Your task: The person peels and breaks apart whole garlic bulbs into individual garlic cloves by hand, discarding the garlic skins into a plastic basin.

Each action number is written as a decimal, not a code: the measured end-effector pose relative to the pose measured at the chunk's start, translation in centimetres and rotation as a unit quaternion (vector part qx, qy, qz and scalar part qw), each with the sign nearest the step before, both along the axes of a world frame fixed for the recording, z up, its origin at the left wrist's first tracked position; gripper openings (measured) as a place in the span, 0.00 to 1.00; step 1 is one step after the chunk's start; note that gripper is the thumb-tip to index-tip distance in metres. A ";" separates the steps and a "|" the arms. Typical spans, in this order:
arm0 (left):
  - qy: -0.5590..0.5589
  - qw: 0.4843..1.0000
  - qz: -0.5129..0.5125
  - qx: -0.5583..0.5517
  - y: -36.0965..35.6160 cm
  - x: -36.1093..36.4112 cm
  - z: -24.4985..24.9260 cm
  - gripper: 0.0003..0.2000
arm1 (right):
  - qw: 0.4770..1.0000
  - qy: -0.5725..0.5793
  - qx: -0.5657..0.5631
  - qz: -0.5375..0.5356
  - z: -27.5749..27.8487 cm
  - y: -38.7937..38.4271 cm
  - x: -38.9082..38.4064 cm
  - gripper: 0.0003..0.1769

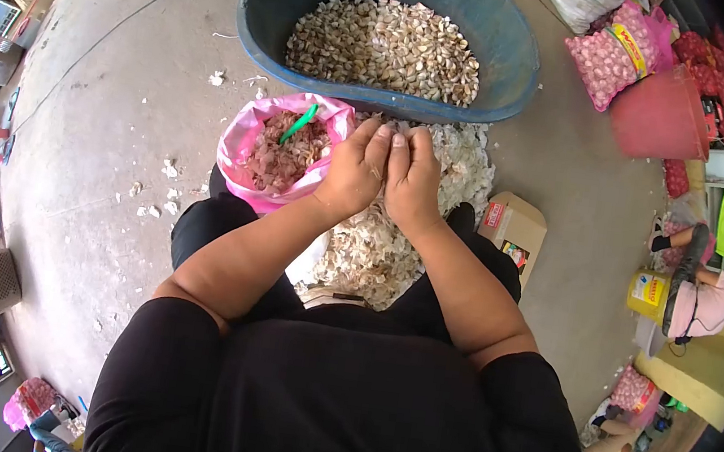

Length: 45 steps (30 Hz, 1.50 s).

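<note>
My left hand (353, 171) and my right hand (413, 178) meet in front of me, thumbs side by side and fingers curled in. Whatever they hold is hidden between the fingers. Just beyond them stands a blue tub (386, 101) with many loose garlic cloves (384, 44) in it. Close to my left hand sits an opened pink plastic bag (235, 152) filled with garlic skins and bits (275, 161). A green handle (300, 123) sticks up out of it. Beneath my hands and between my legs lies a heap of pale garlic peels (367, 258).
A cardboard box (517, 229) lies beside my right leg. At the upper right are a mesh bag of garlic (600, 67) and a red bucket (660, 114). Farther right, a person (702, 308) sits near a yellow bucket (647, 294). Peel scraps (169, 193) dot the floor at left.
</note>
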State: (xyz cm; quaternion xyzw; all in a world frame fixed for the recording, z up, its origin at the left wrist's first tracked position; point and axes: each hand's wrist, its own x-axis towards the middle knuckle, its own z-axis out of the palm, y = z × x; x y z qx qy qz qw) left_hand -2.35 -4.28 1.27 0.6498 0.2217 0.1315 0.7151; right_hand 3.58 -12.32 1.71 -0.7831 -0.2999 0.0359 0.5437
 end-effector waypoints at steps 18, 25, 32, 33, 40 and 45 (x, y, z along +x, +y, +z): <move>-0.030 0.999 0.013 -0.026 2.6 2.1 -0.3 0.16 | 0.962 -0.108 -0.236 0.080 -5.9 -1.0 7.5 0.12; 0.071 0.958 0.049 0.275 0.9 2.2 -3.5 0.15 | 0.991 0.134 0.017 0.016 -3.6 1.0 1.5 0.18; 0.149 0.984 -0.094 0.042 2.8 2.7 -3.8 0.09 | 0.931 0.346 0.113 0.018 -2.7 -0.2 2.7 0.15; 0.166 0.961 -0.154 0.160 3.4 2.8 -4.4 0.10 | 0.920 0.377 0.109 -0.002 -2.7 -0.4 3.2 0.15; 0.086 0.988 -0.031 0.123 0.4 3.3 -3.2 0.16 | 0.989 0.117 -0.084 -0.046 -3.6 -0.6 3.1 0.13; 0.018 0.997 0.013 -0.079 -1.5 3.7 -3.9 0.14 | 0.995 0.058 -0.074 -0.022 -2.1 -1.2 3.1 0.10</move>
